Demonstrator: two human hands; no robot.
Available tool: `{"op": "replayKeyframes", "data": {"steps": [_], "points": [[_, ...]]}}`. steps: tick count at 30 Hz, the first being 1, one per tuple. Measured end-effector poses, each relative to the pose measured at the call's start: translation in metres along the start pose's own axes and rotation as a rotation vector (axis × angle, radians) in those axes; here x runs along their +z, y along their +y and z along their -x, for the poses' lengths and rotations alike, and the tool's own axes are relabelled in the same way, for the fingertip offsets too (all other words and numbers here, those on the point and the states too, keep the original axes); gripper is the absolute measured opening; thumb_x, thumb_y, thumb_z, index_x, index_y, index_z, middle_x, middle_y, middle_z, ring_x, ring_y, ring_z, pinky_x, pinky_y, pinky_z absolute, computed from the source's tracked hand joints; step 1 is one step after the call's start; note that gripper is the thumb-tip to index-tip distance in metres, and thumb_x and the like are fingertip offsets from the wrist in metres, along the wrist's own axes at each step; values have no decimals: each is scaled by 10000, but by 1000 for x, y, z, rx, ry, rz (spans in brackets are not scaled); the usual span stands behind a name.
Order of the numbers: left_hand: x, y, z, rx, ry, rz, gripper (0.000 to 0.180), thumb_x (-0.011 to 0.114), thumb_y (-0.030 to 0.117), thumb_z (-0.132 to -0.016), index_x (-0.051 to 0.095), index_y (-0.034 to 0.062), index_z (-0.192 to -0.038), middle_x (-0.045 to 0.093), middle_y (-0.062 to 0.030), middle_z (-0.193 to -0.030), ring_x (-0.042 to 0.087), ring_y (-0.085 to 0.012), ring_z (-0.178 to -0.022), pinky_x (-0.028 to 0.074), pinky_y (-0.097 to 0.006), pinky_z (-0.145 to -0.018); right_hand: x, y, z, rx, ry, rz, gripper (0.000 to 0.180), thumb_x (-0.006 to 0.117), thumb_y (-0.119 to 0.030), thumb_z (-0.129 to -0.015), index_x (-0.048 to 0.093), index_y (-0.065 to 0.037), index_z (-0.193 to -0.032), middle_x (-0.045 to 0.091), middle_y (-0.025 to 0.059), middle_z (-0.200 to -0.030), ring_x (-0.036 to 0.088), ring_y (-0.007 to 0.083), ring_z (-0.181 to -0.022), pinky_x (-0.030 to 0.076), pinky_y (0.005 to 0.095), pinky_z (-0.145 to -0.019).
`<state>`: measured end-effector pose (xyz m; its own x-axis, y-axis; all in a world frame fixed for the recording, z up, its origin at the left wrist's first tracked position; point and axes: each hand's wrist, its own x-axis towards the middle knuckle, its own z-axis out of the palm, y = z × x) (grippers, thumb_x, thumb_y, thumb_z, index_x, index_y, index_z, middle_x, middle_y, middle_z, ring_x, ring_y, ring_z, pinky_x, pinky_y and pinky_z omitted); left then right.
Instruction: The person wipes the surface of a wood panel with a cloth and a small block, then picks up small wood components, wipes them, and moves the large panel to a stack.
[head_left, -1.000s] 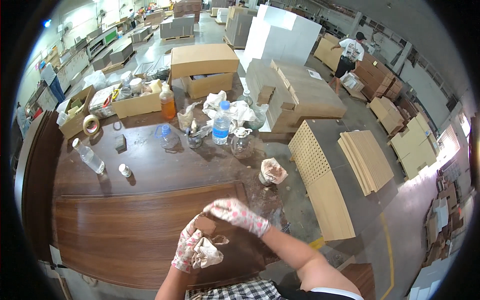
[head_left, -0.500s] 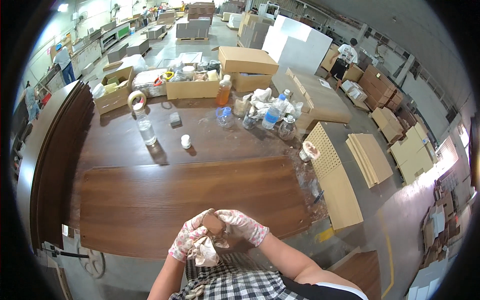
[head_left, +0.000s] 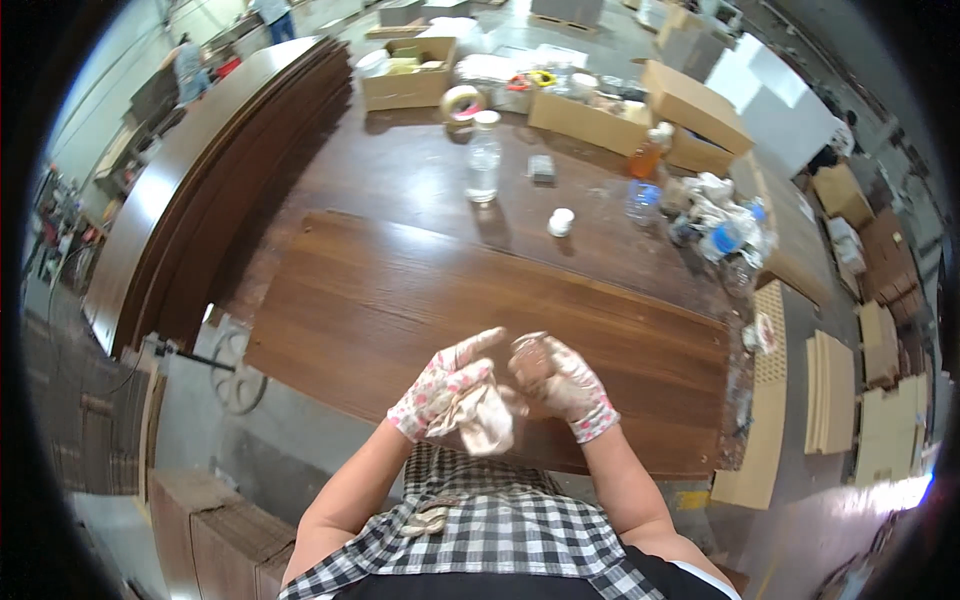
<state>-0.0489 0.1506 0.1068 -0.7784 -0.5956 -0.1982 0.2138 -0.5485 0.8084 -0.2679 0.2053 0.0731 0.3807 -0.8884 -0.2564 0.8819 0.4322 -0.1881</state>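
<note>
Both my hands wear white gloves with pink spots and brown stains, and hover over the near edge of a dark brown wood-grain board [head_left: 430, 275]. In my left hand [head_left: 445, 385] a crumpled, stained white rag [head_left: 487, 420] hangs from the curled lower fingers, while the index finger points forward. My right hand [head_left: 575, 388] is closed round a small brown piece [head_left: 533, 362]. Its kind cannot be made out, being partly covered by the fingers and blurred. A small gap separates the two hands.
Beyond the board stand a clear bottle [head_left: 484, 160], a small white jar [head_left: 561, 222] and a grey block [head_left: 541, 169]. Bottles and rags cluster at the right. Open cardboard boxes [head_left: 590, 122] line the far side. Stacked brown panels [head_left: 215, 190] rise along the left.
My hands have come apart; the brown piece between them is now in my right hand. The rag stays in my left. The view has swung left and down.
</note>
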Motion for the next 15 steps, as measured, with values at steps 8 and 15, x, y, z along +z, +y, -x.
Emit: {"op": "replayKeyframes", "data": {"steps": [8, 15], "points": [[-93, 23, 16, 209, 462, 65, 261, 556, 111, -954, 594, 23, -1197, 586, 39, -744, 535, -26, -632, 469, -177, -566, 29, -15, -79, -660, 383, 798, 298, 549, -147, -965, 541, -25, -1237, 568, 55, -1169, 542, 170, -1083, 511, 343, -884], [-168, 54, 5, 238, 364, 17, 266, 539, 79, -960, 587, 28, -1217, 614, 21, -832, 570, -33, -721, 492, -180, -636, 6, -54, -186, -892, 516, 1241, 433, 555, -86, -945, 447, -8, -1357, 552, 74, -1277, 523, 139, -1146, 401, 269, -998]]}}
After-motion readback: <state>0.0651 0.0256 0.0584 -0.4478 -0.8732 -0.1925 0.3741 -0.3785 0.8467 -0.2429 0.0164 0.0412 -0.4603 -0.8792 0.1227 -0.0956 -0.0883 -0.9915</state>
